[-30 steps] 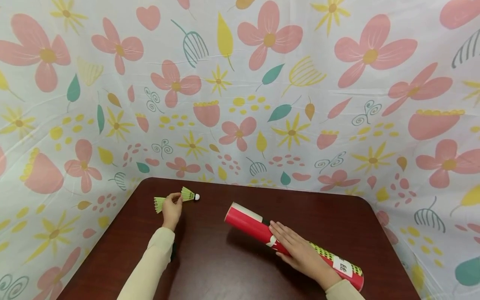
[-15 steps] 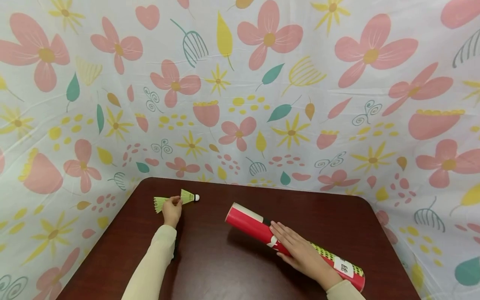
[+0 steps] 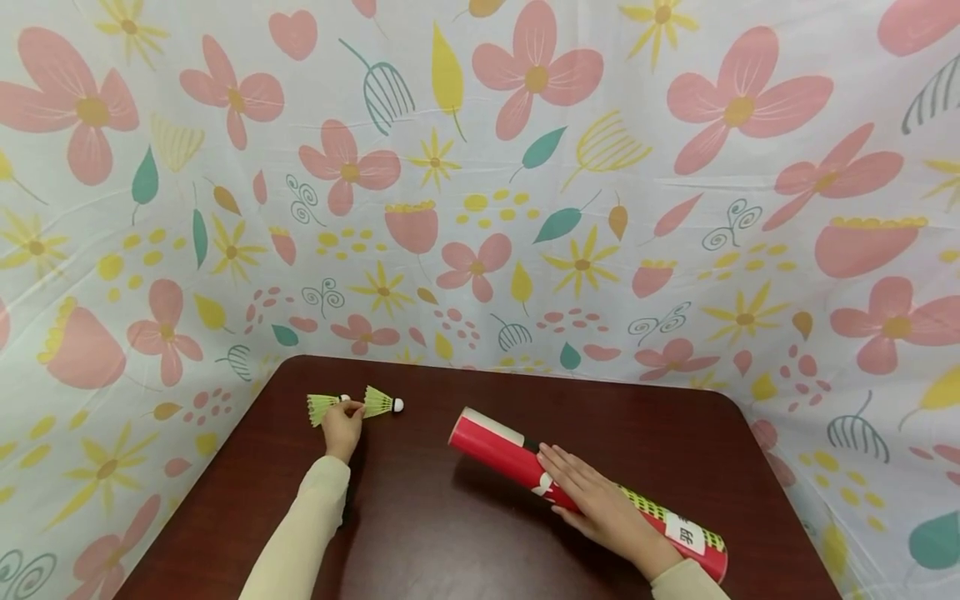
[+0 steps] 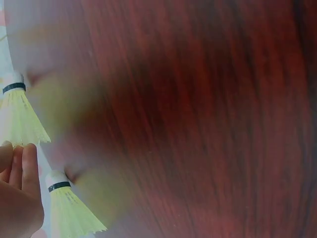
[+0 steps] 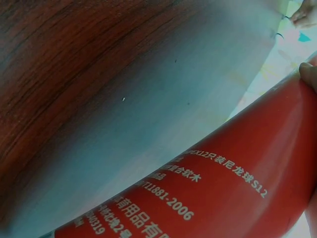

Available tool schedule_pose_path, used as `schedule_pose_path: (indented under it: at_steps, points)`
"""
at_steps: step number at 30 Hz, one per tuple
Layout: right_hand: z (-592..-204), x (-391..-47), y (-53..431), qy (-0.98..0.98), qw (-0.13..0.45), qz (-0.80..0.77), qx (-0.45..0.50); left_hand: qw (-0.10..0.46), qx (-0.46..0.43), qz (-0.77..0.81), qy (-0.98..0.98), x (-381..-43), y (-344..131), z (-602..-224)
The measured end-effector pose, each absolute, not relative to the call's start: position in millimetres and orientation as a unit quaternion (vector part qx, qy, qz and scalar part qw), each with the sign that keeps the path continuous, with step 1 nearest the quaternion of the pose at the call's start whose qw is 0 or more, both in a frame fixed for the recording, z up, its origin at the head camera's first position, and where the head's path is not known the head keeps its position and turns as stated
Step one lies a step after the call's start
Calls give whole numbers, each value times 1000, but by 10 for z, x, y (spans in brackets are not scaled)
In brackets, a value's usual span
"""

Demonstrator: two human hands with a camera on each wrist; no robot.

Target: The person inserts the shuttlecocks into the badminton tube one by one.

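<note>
Two yellow-green shuttlecocks with white caps and black bands lie side by side at the table's far left. My left hand [image 3: 342, 432] pinches the skirt rim of the right-hand shuttlecock [image 3: 378, 402]; the left wrist view shows thumb and fingertips right at this shuttlecock's [image 4: 22, 119] feathered edge. Close beside the hand is the other shuttlecock [image 3: 322, 407], its cap partly behind my fingers. On the right, my right hand [image 3: 600, 504] holds a red shuttlecock tube [image 3: 495, 446] across its middle, fingers over the top, thumb along the near side. White print covers the tube [image 5: 257, 148] in the right wrist view.
The dark brown wooden table [image 3: 420, 517] has rounded far corners. A white cloth [image 3: 480, 333] printed with flowers and leaves hangs directly behind it and along both sides. The tube lies diagonally, with a shadow beneath its far-left end.
My left hand has shifted slightly toward me with the pinched shuttlecock, which now points a little more down and right. The other shuttlecock's cap has come into view. Right hand and tube stay put.
</note>
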State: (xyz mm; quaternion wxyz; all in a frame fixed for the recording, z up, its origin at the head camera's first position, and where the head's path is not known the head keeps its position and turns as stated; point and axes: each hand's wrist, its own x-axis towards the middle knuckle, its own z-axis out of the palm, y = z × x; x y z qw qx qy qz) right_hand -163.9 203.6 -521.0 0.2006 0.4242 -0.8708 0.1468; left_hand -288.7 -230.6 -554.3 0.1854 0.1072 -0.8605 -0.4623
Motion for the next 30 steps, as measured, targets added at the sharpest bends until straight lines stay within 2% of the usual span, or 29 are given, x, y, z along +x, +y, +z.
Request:
schedule_pose_path:
  at_steps: [10,30]
  points:
    - [-5234,-1650,2035,-872,196,150,423,203,80,-455,-863,-2803,-2256,-5522]
    - [-5218,-1663,2030,-871,196,147,427,233,4,-471,-851,-2557,-2021,-5221]
